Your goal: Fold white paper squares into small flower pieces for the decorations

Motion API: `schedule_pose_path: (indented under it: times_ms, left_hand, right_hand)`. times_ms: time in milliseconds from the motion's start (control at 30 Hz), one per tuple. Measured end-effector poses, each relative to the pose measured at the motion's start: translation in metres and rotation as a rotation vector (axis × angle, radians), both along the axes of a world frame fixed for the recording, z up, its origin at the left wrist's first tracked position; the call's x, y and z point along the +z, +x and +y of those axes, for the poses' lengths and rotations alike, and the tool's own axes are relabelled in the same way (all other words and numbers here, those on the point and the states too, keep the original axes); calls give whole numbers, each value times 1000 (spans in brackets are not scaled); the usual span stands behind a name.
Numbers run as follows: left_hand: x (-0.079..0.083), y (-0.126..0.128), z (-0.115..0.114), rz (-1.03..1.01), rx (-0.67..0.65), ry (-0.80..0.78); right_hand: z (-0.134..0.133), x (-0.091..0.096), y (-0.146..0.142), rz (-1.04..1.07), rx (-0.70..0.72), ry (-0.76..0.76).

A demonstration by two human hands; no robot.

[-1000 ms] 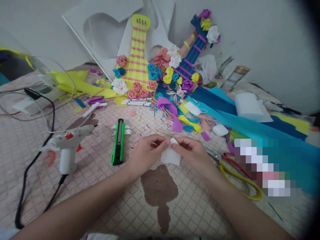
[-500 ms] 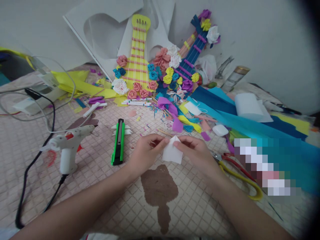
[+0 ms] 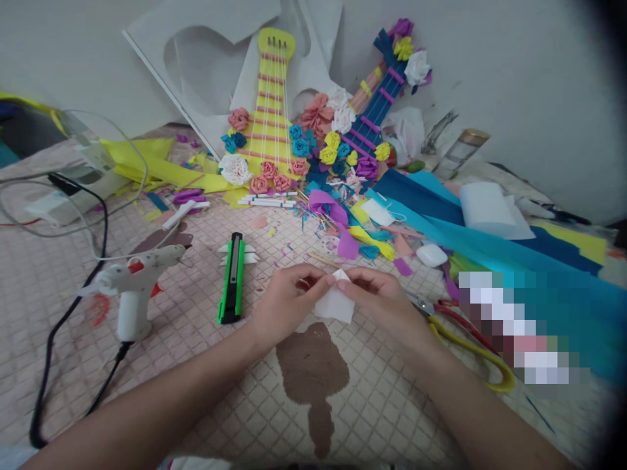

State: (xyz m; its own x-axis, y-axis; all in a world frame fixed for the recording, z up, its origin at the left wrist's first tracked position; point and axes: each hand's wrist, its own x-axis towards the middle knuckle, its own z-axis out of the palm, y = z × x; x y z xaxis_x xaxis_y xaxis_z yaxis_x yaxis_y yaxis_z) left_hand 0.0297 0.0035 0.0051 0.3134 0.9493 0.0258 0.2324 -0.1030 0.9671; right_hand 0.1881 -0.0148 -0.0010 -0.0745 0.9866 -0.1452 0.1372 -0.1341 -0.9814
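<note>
A small piece of white paper (image 3: 336, 305) hangs between my hands, its top folded to a point. My left hand (image 3: 294, 297) pinches its upper left edge between thumb and fingers. On the other edge, my right hand (image 3: 379, 297) presses its thumb near the folded tip, with the fingers behind the sheet. A thin wooden stick (image 3: 323, 260) shows just behind the paper. Left of my hands lies a green utility knife (image 3: 232, 277) on some folded white paper pieces. Scissors with red and yellow handles (image 3: 465, 326) lie by my right forearm, partly covered by it.
A white glue gun (image 3: 134, 297) with a black cord stands at left. Behind, a yellow paper guitar (image 3: 271, 111) and a blue one (image 3: 379, 111) lean on cut white board. Paper scraps (image 3: 337, 222), blue crepe paper (image 3: 421, 215) and a white roll (image 3: 484, 209) lie at back right.
The white paper has shifted slightly left and down at its lower edge, and my right thumb has slid a little left near the tip. Everything else stays in place.
</note>
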Motion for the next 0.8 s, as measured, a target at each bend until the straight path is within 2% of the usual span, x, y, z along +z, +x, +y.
schedule_pose_path:
  times_ms: [167, 300, 400, 800]
  left_hand:
    - [0, 0, 1, 11, 6, 16]
    - [-2, -1, 1, 13, -2, 14]
    - [-3, -1, 1, 19, -41, 8]
    - [-2, 1, -2, 60, -167, 6]
  right_hand:
    - [0, 2, -1, 7, 20, 10]
    - [1, 3, -2, 0, -40, 39]
    - [1, 2, -1, 18, -84, 52]
    - [0, 2, -2, 31, -75, 41]
